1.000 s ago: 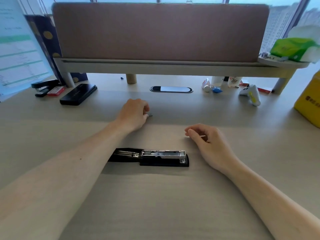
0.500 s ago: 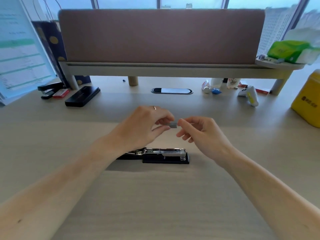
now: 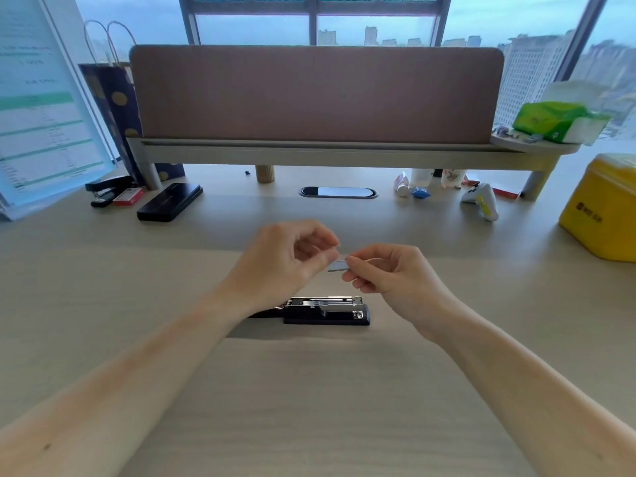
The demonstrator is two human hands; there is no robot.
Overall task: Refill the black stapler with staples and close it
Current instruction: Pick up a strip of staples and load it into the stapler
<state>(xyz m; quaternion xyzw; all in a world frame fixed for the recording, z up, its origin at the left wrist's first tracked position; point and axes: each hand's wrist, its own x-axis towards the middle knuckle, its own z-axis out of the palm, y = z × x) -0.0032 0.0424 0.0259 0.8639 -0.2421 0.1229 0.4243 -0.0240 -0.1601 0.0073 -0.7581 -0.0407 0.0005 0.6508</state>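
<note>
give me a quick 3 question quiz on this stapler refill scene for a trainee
1. True or false: the black stapler lies open on the desk.
2. What is held between the left hand and the right hand?
A. a strip of staples
B. a pen
C. a key
3. Fill in: the staple strip is ____ the stapler's metal channel.

Key:
1. True
2. A
3. not yet in; it is held in the air above and behind the stapler
</note>
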